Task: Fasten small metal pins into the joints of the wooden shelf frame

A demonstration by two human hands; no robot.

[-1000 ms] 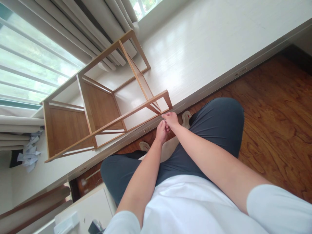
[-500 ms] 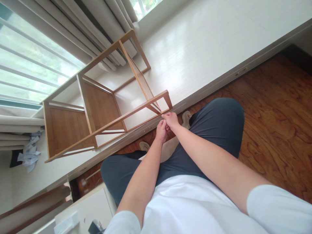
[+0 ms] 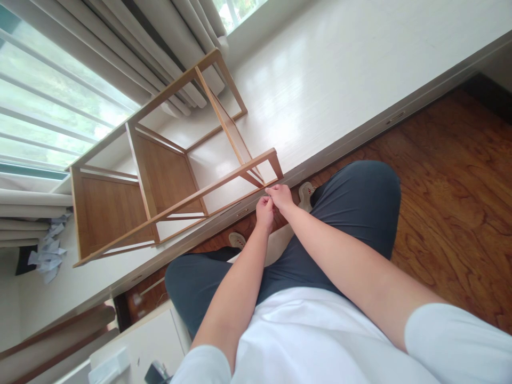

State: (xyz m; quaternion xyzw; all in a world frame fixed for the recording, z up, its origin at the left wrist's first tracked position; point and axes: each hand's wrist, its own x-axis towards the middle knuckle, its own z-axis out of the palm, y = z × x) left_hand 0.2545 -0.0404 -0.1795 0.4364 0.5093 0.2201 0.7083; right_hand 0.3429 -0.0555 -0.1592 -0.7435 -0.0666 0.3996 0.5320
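One wooden frame (image 3: pixel 166 173) lies on the white surface (image 3: pixel 344 85), one side along the front edge. Two hands, left hand (image 3: pixel 264 214) and right hand (image 3: pixel 282 198), meet near that edge, fingers pinched; whether they grasp anything cannot be told.

one barred window (image 3: pixel 52 98), upper left, blurred greenery beyond; one smaller window (image 3: pixel 239 9), top centre; grey-beige curtains (image 3: pixel 132 40), pleated, partly hung between the two; one long white ledge (image 3: pixel 340 80), glossy, a small handle (image 3: pixel 396 118) on its front; white papers (image 3: pixel 50 256), heaped at left, black item (image 3: pixel 24 261) beside; wood-grain floor (image 3: pixel 452 197), reddish brown; one white tabletop (image 3: pixel 154 336), lower left, bearing a whitish case (image 3: pixel 110 366) and a dark object (image 3: pixel 155 372), type unclear.
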